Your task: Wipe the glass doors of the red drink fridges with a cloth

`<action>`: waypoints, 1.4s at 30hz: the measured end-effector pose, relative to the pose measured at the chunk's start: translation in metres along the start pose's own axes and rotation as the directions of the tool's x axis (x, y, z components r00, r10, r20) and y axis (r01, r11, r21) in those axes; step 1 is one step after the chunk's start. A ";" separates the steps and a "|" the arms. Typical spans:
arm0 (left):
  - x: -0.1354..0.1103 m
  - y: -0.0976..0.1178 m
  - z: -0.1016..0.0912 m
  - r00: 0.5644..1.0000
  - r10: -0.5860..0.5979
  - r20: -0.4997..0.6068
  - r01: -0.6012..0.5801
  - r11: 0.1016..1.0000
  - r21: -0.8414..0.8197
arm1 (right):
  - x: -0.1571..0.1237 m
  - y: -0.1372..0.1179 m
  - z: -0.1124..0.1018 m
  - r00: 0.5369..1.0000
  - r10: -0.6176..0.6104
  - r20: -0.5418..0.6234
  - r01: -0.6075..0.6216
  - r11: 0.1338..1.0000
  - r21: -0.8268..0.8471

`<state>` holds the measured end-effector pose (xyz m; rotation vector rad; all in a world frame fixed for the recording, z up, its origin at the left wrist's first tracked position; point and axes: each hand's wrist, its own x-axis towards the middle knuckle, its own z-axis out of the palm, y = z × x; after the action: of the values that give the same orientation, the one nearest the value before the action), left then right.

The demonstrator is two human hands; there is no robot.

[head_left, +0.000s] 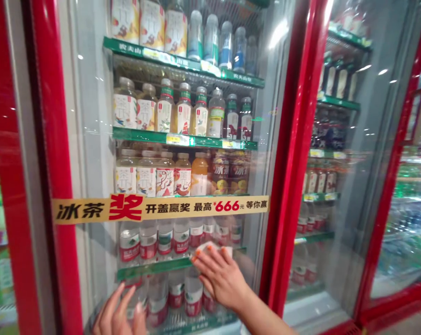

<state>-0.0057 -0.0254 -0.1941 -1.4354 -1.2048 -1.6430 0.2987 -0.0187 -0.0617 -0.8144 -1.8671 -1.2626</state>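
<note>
My right hand (222, 277) reaches in from the lower right, fingers together and extended. It presses a white wiping cloth (206, 246) flat against the glass door (95, 251) of a drinks fridge. Only the cloth's edges show around my fingertips; whether it is paper or fabric I cannot tell. At the lower left, my left hand (117, 314) is raised with its fingers apart, holding nothing and close to the same glass. Whether it touches the pane is unclear. A beige promotional strip (168, 209) with black and red lettering runs across the door above both hands.
Behind the glass, tea bottles (183, 109) and red-labelled water bottles (181, 237) line green-edged shelves. A red door frame (294, 153) stands on the right, and another red frame (53, 153) on the left. More fridges (402, 200) continue to the right.
</note>
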 end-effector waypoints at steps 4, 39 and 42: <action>0.097 0.011 -0.003 0.980 0.198 -0.025 -0.197 0.980 0.011 | 0.037 0.079 0.000 0.890 0.440 -0.121 -0.448 0.892 -0.055; 0.155 0.029 0.026 0.949 0.277 0.152 -0.286 0.957 0.038 | -0.070 -0.120 0.006 0.953 0.296 0.070 -0.303 0.944 0.133; 0.156 0.031 0.025 0.949 0.287 0.131 -0.297 0.953 0.060 | -0.079 -0.108 -0.006 0.976 0.217 0.018 -0.217 0.959 0.182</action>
<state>0.0003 0.0020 -0.0355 -1.5965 -1.0491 -1.3099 0.2538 -0.0671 -0.1785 -0.8896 -1.8052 -0.9411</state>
